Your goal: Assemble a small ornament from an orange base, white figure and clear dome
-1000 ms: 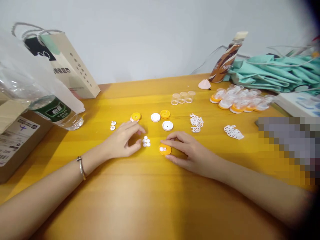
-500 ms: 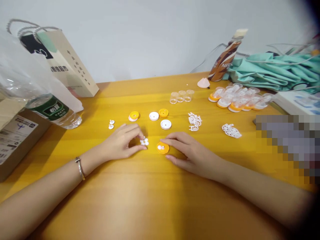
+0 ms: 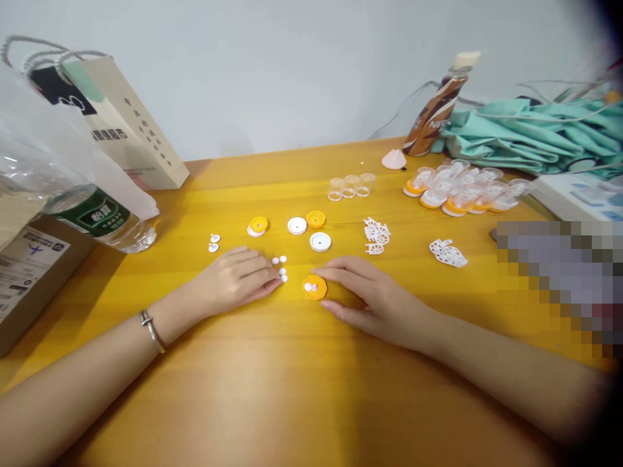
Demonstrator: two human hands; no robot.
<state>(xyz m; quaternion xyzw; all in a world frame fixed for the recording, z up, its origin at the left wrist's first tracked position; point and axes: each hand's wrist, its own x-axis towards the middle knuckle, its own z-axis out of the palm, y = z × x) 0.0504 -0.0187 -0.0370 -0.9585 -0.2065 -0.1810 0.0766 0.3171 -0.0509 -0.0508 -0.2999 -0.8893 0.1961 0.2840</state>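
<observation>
My left hand [image 3: 243, 279] is closed, thumb and fingertips pinched at small white round pieces [image 3: 283, 275]; how many lie between the fingertips is partly hidden. Just behind them, two similar white pieces [image 3: 279, 260] lie on the table. My right hand [image 3: 365, 292] has its index finger and thumb at the edge of an orange round base [image 3: 317, 296], holding it on the tabletop. Two small white pieces [image 3: 310, 287] sit on that base. Farther back are white round bases [image 3: 320, 248], an orange base [image 3: 316, 219], and another orange base [image 3: 258, 224] resting on a pale one.
Behind my right hand lie white openwork pieces [image 3: 377, 237], clear cups [image 3: 349, 190] and several capped clear domes [image 3: 457, 191]. A coffee bottle [image 3: 431, 120] and green cloth [image 3: 530, 136] stand behind. At left are a water bottle [image 3: 102, 217], a carton [image 3: 39, 279] and a paper bag [image 3: 131, 123].
My left thumb and fingers have closed together at the small white pieces, which are now split into two groups. My right hand stays at the orange base.
</observation>
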